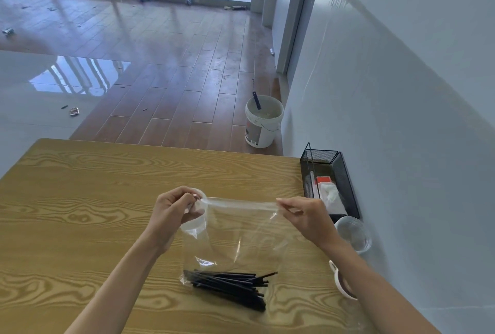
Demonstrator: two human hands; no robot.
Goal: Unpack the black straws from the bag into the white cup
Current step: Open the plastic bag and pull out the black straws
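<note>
Both hands pinch the top edge of the clear, crinkly plastic bag (235,237), left hand (175,210) at one corner, right hand (305,215) at the other. Thin black straws (230,284) lie bundled at its bottom, mid wood-grain table (80,199). The white cup (341,284) sits at the right edge, partly behind the right forearm.

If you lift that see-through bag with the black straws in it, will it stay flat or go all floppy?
Probably floppy: the bag is thin clear film, already wrinkled and sagging between the left hand and right hand pinching its top corners. The straws lie loose at the bottom, so they would likely slide and bunch.
</note>
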